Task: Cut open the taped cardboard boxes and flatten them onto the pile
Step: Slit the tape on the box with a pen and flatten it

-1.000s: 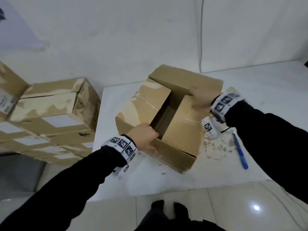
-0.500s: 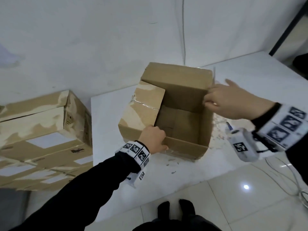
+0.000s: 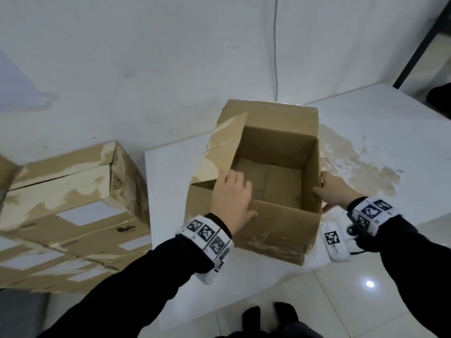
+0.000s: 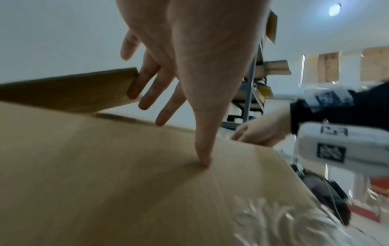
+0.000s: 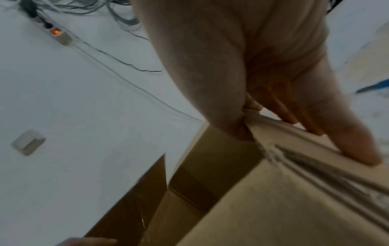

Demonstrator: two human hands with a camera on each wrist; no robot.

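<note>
An open cardboard box (image 3: 275,230) stands on the white table (image 3: 170,172), its inside empty. My left hand (image 3: 231,193) lies at the near left corner with straight, spread fingers (image 4: 147,93) against the raised left flap (image 3: 219,152). Its thumb (image 4: 202,149) presses on the front wall (image 4: 105,183). My right hand (image 3: 334,193) pinches the top of the right wall, thumb inside and fingers outside (image 5: 347,141) over a flap that hangs down the outside. Clear tape remnants shine on the front wall.
A pile of flattened and stacked cardboard boxes (image 3: 68,215) lies left of the table, lower down. A blue pen (image 5: 372,87) lies on the table to the right of the box. A cable (image 3: 275,45) runs down the wall behind. The table's front edge is just below the box.
The right flap has swung out of the opening, and my right hand has dropped to grip the right wall. My left hand left the front rim, straightened, and now touches the left flap.
</note>
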